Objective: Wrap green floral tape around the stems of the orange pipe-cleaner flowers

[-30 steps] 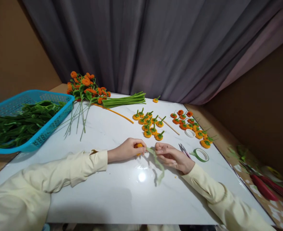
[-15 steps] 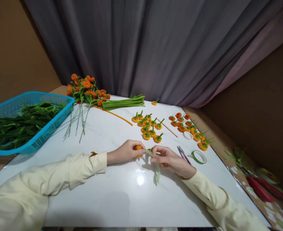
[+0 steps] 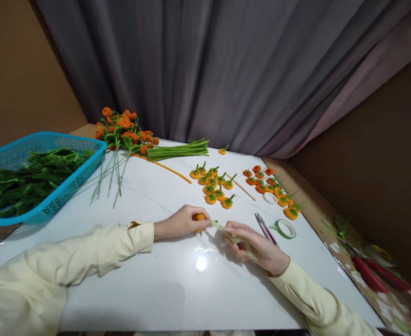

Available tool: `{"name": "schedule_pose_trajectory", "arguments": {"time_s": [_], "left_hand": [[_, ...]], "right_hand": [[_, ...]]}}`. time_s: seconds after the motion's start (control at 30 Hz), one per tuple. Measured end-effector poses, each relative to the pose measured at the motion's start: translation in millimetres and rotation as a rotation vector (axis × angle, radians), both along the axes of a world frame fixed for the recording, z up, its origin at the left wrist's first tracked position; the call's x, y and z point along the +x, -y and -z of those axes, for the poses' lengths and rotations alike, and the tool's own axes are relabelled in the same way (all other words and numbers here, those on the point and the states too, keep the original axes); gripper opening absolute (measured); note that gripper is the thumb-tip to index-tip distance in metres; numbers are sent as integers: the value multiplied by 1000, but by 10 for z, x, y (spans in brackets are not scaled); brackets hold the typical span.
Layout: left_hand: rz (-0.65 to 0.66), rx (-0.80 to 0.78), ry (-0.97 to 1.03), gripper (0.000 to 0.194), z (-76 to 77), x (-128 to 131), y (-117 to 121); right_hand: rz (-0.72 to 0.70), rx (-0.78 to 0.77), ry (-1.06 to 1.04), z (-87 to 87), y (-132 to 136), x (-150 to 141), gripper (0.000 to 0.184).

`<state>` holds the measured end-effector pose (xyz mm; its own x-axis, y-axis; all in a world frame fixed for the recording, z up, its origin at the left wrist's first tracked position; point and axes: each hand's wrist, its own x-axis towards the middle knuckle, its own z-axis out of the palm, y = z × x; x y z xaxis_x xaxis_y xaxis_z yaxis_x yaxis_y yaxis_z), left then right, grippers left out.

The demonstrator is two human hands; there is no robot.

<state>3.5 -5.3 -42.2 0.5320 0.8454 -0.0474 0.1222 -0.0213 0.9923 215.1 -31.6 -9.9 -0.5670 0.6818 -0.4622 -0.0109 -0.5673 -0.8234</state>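
Note:
My left hand [image 3: 186, 222] is closed around a small yellow-orange pipe-cleaner flower [image 3: 199, 217], just above the white tabletop. Between my two hands runs a pale green strip of floral tape [image 3: 218, 226], one end at the left fingertips by the flower's short green stem. The fingers of my right hand [image 3: 252, 242] pinch this tape, and its loose end lies across the palm side. Beyond the hands, several yellow flowers with green stems [image 3: 210, 198] stand in a cluster. Beside my right hand lie small purple-handled snips [image 3: 265, 228] and a roll of green tape [image 3: 286, 229].
At left is a blue basket [image 3: 56, 196] full of green leaves. Behind stand orange flowers on stems [image 3: 124, 123] and a bundle of green pipe cleaners [image 3: 179, 150]. Orange flower heads [image 3: 260, 175] and a white tape roll [image 3: 270, 198] lie right. Red-handled pliers [image 3: 369, 275] rest beyond the table edge.
My right hand has moved slightly right and away from the left, drawing the tape out straighter. The tape's loose end now lies over the right hand instead of hanging down.

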Motion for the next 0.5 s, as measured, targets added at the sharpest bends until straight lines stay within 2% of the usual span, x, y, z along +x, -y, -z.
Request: {"name": "schedule_pose_trajectory", "arguments": {"time_s": [0.27,0.5], "left_hand": [[-23,-3,-1,15,25,-2,-18],[-20,-23,7,15,23,-1,-4]], "right_hand": [[-30,46,15,78,-48,39,23],[-25,18,10,97,-45,51,30]]}}
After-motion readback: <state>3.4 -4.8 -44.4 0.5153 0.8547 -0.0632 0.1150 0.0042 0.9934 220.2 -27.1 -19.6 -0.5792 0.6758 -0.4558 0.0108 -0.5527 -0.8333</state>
